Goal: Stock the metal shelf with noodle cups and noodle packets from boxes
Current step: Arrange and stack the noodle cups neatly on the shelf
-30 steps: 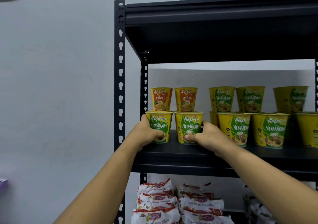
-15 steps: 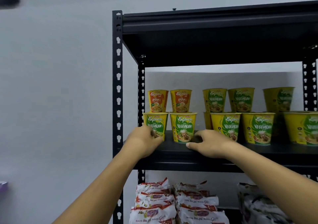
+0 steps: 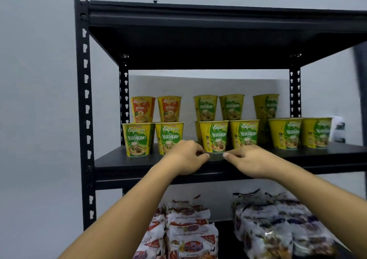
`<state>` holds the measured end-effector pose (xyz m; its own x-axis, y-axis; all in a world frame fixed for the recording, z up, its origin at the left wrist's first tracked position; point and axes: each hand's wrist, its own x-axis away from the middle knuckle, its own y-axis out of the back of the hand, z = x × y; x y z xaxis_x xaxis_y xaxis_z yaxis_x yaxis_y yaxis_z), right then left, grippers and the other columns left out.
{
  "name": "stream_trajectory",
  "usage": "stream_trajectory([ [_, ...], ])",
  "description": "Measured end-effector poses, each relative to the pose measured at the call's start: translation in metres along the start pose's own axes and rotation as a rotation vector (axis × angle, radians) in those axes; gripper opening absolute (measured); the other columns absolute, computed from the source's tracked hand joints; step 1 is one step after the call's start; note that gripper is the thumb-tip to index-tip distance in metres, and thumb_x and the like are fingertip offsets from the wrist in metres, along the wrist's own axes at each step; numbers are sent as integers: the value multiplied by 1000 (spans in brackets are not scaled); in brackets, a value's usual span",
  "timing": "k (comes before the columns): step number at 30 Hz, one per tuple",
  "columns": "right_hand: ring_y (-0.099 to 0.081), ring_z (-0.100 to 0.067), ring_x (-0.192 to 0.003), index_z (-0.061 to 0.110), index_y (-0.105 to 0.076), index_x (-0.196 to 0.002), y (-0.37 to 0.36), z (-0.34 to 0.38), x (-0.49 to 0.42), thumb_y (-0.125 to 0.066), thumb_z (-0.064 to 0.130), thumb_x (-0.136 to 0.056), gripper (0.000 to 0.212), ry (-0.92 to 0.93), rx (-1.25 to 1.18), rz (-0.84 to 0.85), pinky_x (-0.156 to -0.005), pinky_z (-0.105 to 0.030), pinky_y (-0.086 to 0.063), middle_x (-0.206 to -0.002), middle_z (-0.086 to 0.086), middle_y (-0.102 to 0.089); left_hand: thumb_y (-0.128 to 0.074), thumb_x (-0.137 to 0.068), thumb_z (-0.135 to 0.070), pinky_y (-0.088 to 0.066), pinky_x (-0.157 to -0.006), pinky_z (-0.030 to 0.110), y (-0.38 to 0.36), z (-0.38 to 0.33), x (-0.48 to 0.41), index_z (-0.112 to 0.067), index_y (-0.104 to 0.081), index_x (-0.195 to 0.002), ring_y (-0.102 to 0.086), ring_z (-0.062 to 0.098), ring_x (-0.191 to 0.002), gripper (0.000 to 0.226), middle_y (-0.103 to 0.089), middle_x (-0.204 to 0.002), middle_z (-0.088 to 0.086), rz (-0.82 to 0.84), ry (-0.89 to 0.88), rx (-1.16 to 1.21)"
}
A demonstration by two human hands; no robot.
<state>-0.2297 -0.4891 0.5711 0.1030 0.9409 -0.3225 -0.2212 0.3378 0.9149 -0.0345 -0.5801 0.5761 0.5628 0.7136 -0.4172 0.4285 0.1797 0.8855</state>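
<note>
1. Left hand [image 3: 185,157]: the fingers [image 3: 199,152] are curled, knuckles up, with the tips at the lower left edge of the centre cup [image 3: 214,136].
2. Right hand [image 3: 251,162]: the thumb [image 3: 227,155] points at the lower right edge of the centre cup, and the other fingers are curled under the palm.
3. It cannot be told whether either hand actually grips the centre cup.
4. The centre cup stands upright at the front of the shelf board [image 3: 127,160] of the metal shelf [image 3: 84,99].
5. Left of the centre cup: two green-label cups [image 3: 138,139] in the front row, with two orange-label cups [image 3: 142,108] higher up behind them.
6. Right of the centre cup: three further front cups [image 3: 244,133], the nearest just beside it.
7. Above and behind the centre cup: three upper cups [image 3: 205,107].
8. Below the centre cup, one level down: noodle packets [image 3: 188,229] in two piles.
</note>
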Motion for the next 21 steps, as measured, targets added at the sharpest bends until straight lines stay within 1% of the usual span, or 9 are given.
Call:
stream_trajectory([
  [3, -40, -22, -144, 30, -56, -145, 7, -30, 1, -35, 61, -104, 55, -54, -13, -12, -114, -36, -37, -156, 2, -46, -53, -100, -54, -59, -85, 46, -9, -17, -14, -19, -78, -107, -67, 25, -91, 43, -74, -102, 5, 15, 15, -24],
  [6, -44, -24, -141, 29, -55, -145, 14, -56, 1, -35, 59, -105, 54, -84, -19, -23, -110, -35, -40, -157, 0, -46, -52, -100, -54, -59, -84, 44, -16, -28, -22, -20, -78, -104, -66, 25, -90, 43, -73, -102, 4, 16, 45, -42],
  [10, -52, -25, -131, 32, -55, -146, 20, -77, -3, -40, 56, -104, 51, -100, -13, -5, -103, -35, -46, -154, 0, -49, -52, -100, -54, -58, -85, 41, -21, -40, -25, -26, -78, -110, -65, 25, -96, 40, -72, -109, 2, -5, 92, -67],
  [13, -55, -25, -128, 36, -58, -142, 22, -86, -8, -44, 64, -98, 54, -104, -30, -4, -103, -37, -49, -151, 1, -52, -52, -100, -53, -56, -92, 40, -23, -43, -25, -29, -76, -118, -64, 23, -105, 38, -71, -121, -3, -9, 133, -35],
  [15, -59, -24, -119, 38, -63, -135, 24, -93, -11, -48, 70, -93, 56, -103, -28, -11, -98, -39, -53, -140, 2, -61, -55, -100, -52, -55, -96, 41, -24, -46, -22, -32, -75, -122, -63, 21, -112, 36, -69, -129, -7, -34, 165, 1],
  [16, -62, -23, -112, 37, -66, -131, 25, -95, -13, -50, 72, -91, 56, -102, -32, -16, -95, -38, -55, -133, 2, -65, -57, -99, -53, -55, -97, 41, -25, -45, -21, -33, -76, -121, -63, 20, -113, 35, -70, -129, -8, -49, 180, 12],
  [18, -63, -21, -101, 32, -71, -122, 29, -102, -15, -53, 71, -90, 53, -102, -31, -16, -89, -36, -56, -119, 2, -69, -61, -97, -53, -56, -94, 41, -27, -46, -20, -33, -78, -116, -65, 17, -107, 33, -73, -121, -9, -80, 217, 34],
  [20, -62, -22, -101, 26, -69, -121, 33, -109, -18, -56, 68, -91, 53, -107, -34, -17, -90, -36, -56, -119, 0, -68, -63, -97, -49, -56, -91, 38, -27, -48, -20, -29, -79, -111, -65, 15, -100, 29, -75, -112, -7, -125, 254, 58],
  [21, -62, -23, -106, 23, -65, -126, 34, -111, -19, -57, 66, -92, 56, -113, -41, -21, -92, -36, -55, -124, -2, -66, -64, -98, -46, -55, -90, 36, -26, -49, -21, -26, -79, -112, -65, 16, -99, 29, -75, -110, -6, -147, 270, 71],
])
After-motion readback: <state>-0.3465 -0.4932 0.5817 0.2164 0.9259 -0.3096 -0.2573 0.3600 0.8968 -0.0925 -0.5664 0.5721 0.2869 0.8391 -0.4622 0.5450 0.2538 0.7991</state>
